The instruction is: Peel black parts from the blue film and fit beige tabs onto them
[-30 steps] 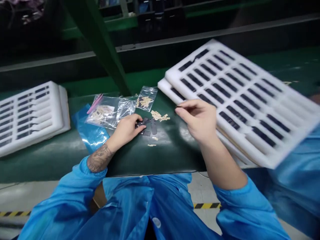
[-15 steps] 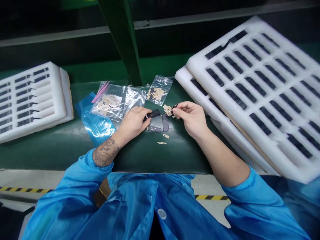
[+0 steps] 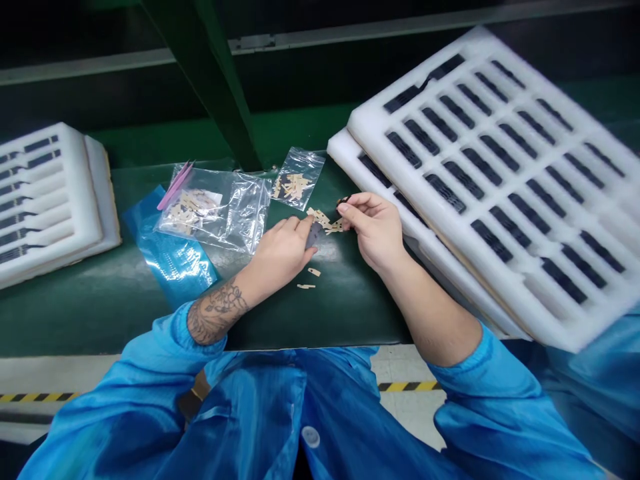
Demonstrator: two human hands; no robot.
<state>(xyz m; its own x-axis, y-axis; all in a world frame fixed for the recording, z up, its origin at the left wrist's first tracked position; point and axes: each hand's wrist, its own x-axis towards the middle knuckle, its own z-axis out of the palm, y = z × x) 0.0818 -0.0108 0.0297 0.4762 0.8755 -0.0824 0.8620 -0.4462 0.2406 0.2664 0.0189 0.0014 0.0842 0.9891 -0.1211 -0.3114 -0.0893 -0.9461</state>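
My left hand (image 3: 284,248) reaches over the dark parts (image 3: 314,236) on the green table, its fingers bent and close together; what they grip, if anything, is hidden. My right hand (image 3: 376,228) pinches a small dark piece (image 3: 344,201) just above the table. Between the hands lies a loose pile of small cream-coloured pieces (image 3: 320,217). Two more cream pieces lie nearer the front, one with a dark hole (image 3: 314,272) and one narrow strip (image 3: 306,287).
White foam trays (image 3: 523,250) holding black parts are stacked at the right, more foam trays (image 3: 83,200) at the left. Clear bags (image 3: 240,207), a small bag of cream pieces (image 3: 295,187), pink tweezers (image 3: 175,185) and a blue bag (image 3: 175,253) lie behind and left.
The view has shifted right. My left hand has moved over the dark parts, and the black part it held no longer shows. My right hand still pinches the small dark piece.
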